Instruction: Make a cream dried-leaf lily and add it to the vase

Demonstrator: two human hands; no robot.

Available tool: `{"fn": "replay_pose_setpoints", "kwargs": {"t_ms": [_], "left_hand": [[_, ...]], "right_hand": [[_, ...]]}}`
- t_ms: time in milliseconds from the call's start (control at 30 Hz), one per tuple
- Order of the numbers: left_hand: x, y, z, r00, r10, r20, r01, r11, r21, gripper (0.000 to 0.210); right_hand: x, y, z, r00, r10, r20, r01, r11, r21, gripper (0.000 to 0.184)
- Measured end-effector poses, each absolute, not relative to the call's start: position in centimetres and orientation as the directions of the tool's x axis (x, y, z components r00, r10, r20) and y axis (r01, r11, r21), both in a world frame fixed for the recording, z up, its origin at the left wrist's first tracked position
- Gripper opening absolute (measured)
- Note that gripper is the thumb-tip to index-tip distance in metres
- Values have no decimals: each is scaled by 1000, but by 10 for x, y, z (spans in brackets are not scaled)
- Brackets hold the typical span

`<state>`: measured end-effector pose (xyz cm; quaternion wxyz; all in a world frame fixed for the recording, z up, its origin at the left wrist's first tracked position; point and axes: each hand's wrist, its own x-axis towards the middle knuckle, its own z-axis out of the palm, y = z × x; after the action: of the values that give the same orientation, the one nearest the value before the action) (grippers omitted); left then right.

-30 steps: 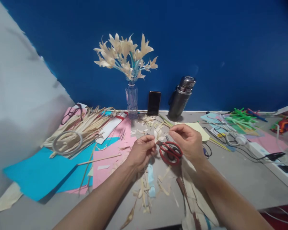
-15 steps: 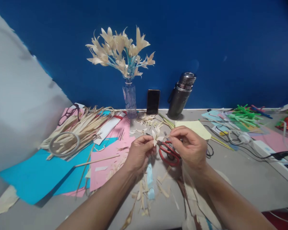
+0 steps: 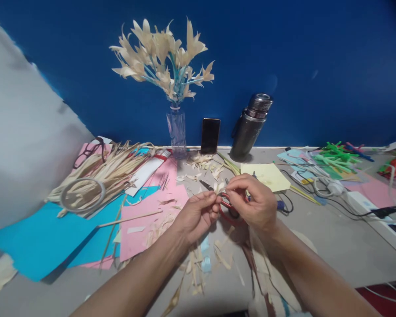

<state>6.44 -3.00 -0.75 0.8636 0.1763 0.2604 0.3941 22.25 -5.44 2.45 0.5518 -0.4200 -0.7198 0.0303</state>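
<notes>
Between thumb and fingers, my left hand (image 3: pixel 201 211) pinches the base of a small pale husk flower (image 3: pixel 219 187). My right hand (image 3: pixel 253 200) is closed with its fingertips at the flower's right side; whatever thin piece they grip is too small to make out. Behind and below the hands lie red-handled scissors (image 3: pixel 227 204), partly covered, their blades pointing up and left. Husk scraps (image 3: pixel 224 257) and a light blue strip (image 3: pixel 206 264) are scattered on the table beneath my hands.
A clear bottle (image 3: pixel 177 134) holds finished husk flowers (image 3: pixel 165 53). Beside it stand a phone (image 3: pixel 210 136) and a dark thermos (image 3: pixel 251 130). Dried husks (image 3: pixel 119 165), a grey ring (image 3: pixel 82 195) and blue paper (image 3: pixel 42 237) lie left; a power strip (image 3: pixel 376 215) and cables lie right.
My right hand has moved left, closer to the left hand and the flower. The flower has turned and its petals look less spread. The camera view has shifted slightly.
</notes>
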Motion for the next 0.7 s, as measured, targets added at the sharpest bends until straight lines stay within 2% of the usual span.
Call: {"fn": "replay_pose_setpoints", "kwargs": {"t_ms": [233, 700], "left_hand": [[65, -31, -4, 559, 768, -312, -591, 633, 500, 6], [64, -30, -4, 547, 771, -326, -558, 626, 545, 7]], "right_hand": [[226, -48, 20, -128, 643, 755, 611, 651, -451, 13], [225, -47, 22, -199, 594, 779, 618, 693, -370, 16]]}}
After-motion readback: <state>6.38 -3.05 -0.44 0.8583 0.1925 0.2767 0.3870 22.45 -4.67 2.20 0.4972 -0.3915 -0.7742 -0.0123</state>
